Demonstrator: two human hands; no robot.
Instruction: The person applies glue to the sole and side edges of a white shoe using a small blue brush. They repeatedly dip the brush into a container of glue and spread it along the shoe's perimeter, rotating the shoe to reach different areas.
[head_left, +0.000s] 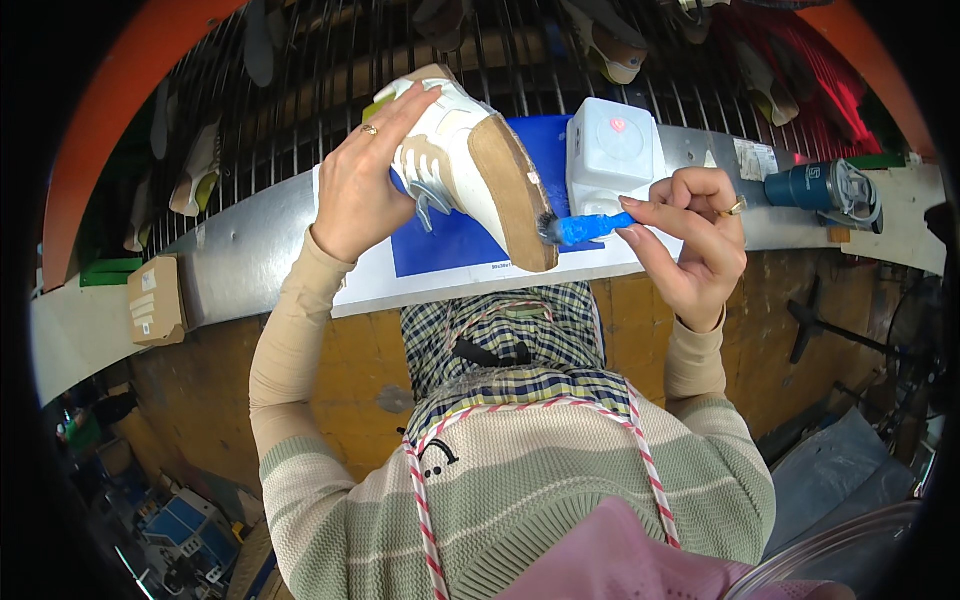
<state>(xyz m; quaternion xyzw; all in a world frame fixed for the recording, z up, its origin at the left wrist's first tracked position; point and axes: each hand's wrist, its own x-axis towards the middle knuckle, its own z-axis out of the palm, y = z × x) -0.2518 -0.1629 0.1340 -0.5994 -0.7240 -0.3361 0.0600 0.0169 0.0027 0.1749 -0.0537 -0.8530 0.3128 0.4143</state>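
My left hand (pixel 365 170) is wrapped round a white and tan sneaker upper (pixel 470 160), holding it tilted over the bench with its bottom edge facing right. Light blue-grey laces hang from its front. Between the thumb and fingers of my right hand (pixel 695 235) is the blue handle of a small brush (pixel 590 229). Its dark bristles touch the lower edge of the shoe near the toe. Behind the brush stands a white plastic container (pixel 615 150) with a pink mark on top. Beneath the shoe lies a blue and white sheet (pixel 430 243).
A metal ledge (pixel 250 250) runs in front of a rack of dark rollers (pixel 360 50), where several shoes and shoe parts lie. To the right stands a dark teal tumbler (pixel 815 187). A small cardboard box (pixel 157 300) sits at the left end.
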